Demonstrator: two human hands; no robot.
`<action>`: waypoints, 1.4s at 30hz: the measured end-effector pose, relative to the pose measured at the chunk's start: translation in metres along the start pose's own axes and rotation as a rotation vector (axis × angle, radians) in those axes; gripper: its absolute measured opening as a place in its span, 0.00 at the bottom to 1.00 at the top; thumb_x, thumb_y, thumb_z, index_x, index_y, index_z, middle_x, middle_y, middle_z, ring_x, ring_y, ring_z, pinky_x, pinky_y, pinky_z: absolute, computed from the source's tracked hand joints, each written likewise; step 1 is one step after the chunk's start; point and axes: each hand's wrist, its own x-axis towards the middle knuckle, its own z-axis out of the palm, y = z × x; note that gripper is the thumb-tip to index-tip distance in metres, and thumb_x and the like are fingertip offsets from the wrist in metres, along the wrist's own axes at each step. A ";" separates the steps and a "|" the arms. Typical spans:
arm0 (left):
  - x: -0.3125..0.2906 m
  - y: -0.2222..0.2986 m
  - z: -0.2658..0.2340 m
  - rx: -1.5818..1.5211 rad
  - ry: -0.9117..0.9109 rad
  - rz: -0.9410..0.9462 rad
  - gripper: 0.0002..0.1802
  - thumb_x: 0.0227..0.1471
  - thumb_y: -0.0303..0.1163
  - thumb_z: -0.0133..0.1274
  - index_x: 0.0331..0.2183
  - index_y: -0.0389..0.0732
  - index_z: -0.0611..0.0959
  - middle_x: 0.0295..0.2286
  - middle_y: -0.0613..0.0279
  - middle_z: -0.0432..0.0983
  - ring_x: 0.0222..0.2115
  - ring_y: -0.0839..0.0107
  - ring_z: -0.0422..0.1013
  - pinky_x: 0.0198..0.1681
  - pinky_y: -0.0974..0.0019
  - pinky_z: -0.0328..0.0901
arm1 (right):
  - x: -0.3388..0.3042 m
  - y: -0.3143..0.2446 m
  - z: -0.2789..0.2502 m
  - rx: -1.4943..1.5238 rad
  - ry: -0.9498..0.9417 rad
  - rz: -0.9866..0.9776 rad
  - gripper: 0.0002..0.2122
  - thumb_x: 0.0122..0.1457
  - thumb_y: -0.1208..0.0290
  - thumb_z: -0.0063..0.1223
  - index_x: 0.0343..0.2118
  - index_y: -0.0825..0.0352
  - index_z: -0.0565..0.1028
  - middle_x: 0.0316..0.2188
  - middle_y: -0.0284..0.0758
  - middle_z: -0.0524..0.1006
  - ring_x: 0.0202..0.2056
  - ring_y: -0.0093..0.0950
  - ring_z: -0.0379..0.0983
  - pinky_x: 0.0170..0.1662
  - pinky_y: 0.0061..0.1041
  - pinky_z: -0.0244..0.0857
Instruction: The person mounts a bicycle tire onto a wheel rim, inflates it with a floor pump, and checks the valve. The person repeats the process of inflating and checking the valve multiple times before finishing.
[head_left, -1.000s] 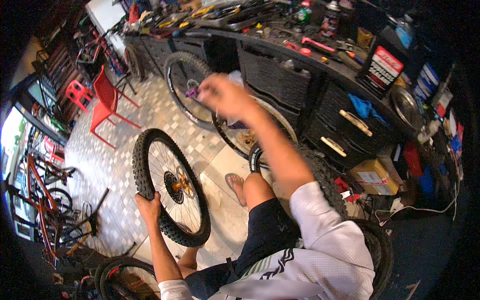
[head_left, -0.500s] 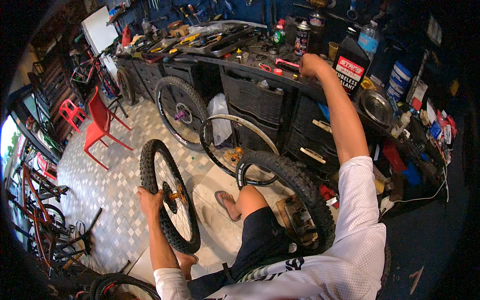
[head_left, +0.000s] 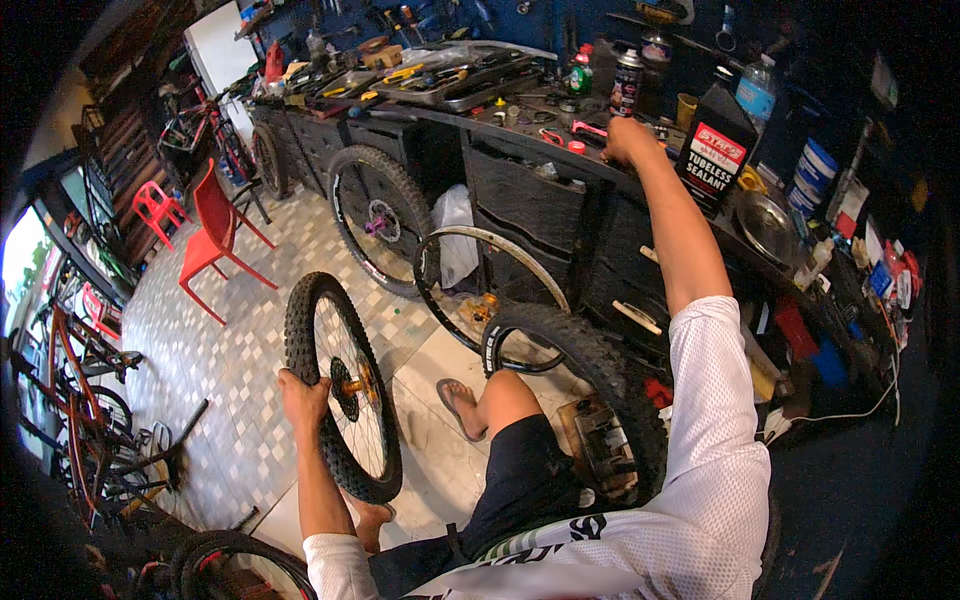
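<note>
My left hand (head_left: 303,402) grips the knobby tyre of a bicycle wheel (head_left: 303,325), which stands upright beside my leg. The wheel has a gold hub and a dark sprocket cassette. My right arm reaches out to the workbench (head_left: 480,122), where my right hand (head_left: 632,142) is closed with its fingertips down at the bench top. What those fingers hold, if anything, is hidden. Just left of them lie a pink-handled tool (head_left: 590,129) and a small red cap (head_left: 577,147). A black spray can (head_left: 627,85) stands behind, and a large black sealant bottle (head_left: 712,150) to the right.
A bare rim (head_left: 545,262) and a loose tyre (head_left: 610,375) lean by my right knee. Another wheel (head_left: 345,215) rests against the bench drawers. Red chairs (head_left: 215,215) stand at left, near parked bicycles (head_left: 75,400). A round metal bowl (head_left: 768,228) sits on the bench's right.
The view has shifted slightly, so the bench appears a little further right. My right hand stays at the bench top near the pink-handled tool. My left hand keeps hold of the wheel.
</note>
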 end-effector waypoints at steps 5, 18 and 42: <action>-0.002 -0.009 -0.002 0.002 0.008 -0.021 0.40 0.39 0.40 0.69 0.47 0.32 0.65 0.48 0.33 0.70 0.47 0.33 0.72 0.48 0.41 0.69 | 0.006 -0.012 0.002 -0.007 -0.032 -0.044 0.23 0.50 0.59 0.71 0.42 0.74 0.82 0.41 0.49 0.83 0.44 0.44 0.82 0.49 0.42 0.75; -0.015 -0.038 -0.014 0.022 0.027 -0.027 0.38 0.39 0.45 0.69 0.45 0.32 0.71 0.44 0.35 0.74 0.45 0.37 0.72 0.49 0.45 0.67 | -0.072 -0.154 -0.052 1.231 0.122 -0.604 0.10 0.63 0.67 0.63 0.35 0.69 0.79 0.21 0.27 0.75 0.21 0.16 0.66 0.24 0.20 0.61; -0.040 -0.105 -0.003 -0.017 0.100 -0.047 0.30 0.40 0.33 0.67 0.43 0.35 0.71 0.33 0.45 0.79 0.33 0.51 0.77 0.41 0.54 0.70 | -0.409 -0.554 0.358 1.795 -1.767 -0.440 0.11 0.64 0.69 0.60 0.45 0.68 0.78 0.31 0.29 0.79 0.19 0.14 0.66 0.17 0.15 0.54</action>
